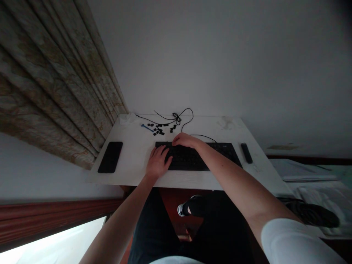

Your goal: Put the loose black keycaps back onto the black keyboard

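A black keyboard (189, 159) lies near the front edge of the white table. Spread over its left end is my left hand (158, 161), fingers apart and resting on the keys. My right hand (184, 140) reaches across to the upper left part of the keyboard, fingertips pinched together and pointing down at the top row; what they hold, if anything, is hidden. Behind the keyboard several loose black keycaps (160, 131) are scattered, with a blue tool (147, 128) beside them at the left.
A black phone (110, 157) lies at the table's left side. On the right is a small dark oblong object (246, 153). The keyboard's black cable (176, 118) loops along the back near the wall. A patterned curtain (55, 66) hangs at the left.
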Motion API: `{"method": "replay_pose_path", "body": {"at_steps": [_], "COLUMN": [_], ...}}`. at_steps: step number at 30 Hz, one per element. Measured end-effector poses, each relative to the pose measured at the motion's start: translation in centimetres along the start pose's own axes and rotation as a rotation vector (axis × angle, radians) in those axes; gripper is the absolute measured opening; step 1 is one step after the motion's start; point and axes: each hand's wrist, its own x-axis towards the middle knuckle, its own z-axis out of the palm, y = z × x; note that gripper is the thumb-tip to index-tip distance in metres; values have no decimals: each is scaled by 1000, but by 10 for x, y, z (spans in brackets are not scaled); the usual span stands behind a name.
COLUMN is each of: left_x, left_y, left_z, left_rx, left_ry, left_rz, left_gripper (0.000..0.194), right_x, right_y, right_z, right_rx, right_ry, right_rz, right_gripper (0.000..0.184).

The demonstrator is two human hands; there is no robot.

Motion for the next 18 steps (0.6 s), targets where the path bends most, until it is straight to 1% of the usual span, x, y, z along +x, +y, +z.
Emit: {"method": "replay_pose_path", "body": {"at_steps": [4,7,13,18], "left_x": [-1,-1,0,1], "left_y": [0,0,1,2], "left_z": [0,0,-1,-2], "left_rx": [203,283,302,314], "left_ry": [-37,-33,-43,-50], "left_rz": [41,62,66,66], "left_gripper": [40,39,40,40], "right_x": [2,4,7,12], "right_y": [-6,-10,-9,-9], "right_z": [-3,-6,-9,-9], "right_rx": [-66,-88,-107,-172], "right_ry": [-42,-60,-90,-118], "right_rz": [74,103,99,71], "right_gripper": [13,18,20,20]}}
